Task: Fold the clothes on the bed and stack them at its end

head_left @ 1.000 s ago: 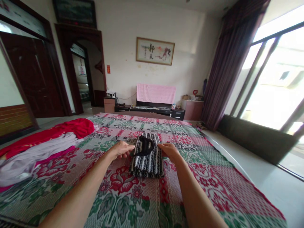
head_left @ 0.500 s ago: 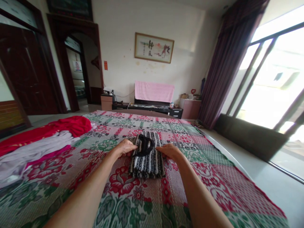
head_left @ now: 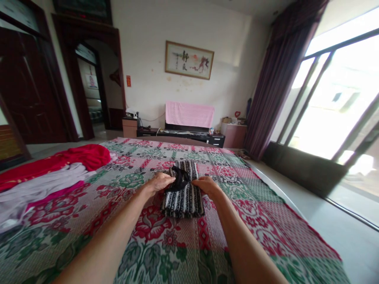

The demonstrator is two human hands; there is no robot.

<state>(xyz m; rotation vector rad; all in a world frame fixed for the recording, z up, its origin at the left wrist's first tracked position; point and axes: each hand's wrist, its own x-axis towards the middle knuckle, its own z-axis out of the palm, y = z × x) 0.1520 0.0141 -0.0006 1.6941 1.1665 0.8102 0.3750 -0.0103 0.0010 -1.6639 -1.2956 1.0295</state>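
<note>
A folded black-and-white striped knit sweater lies on the flowered bedspread in front of me. On its upper part shows a black neckband, loosely ringed. My left hand pinches the left side of this neckband between thumb and fingers. From the other side, my right hand has its thumb and fingertips closed at the sweater's right edge, close to the band. The lower fingers of both hands are partly hidden.
The flowered bedspread covers the wide bed. Left of me lie a red cloth and a pale garment in a heap. Past the bed's foot stands a low black cabinet under a pink cloth. Windows and a curtain are at right.
My left hand has shifted slightly right, drawing the black neckband inward so its ring looks smaller. My right hand stays at the sweater's right edge. The view has turned slightly right.
</note>
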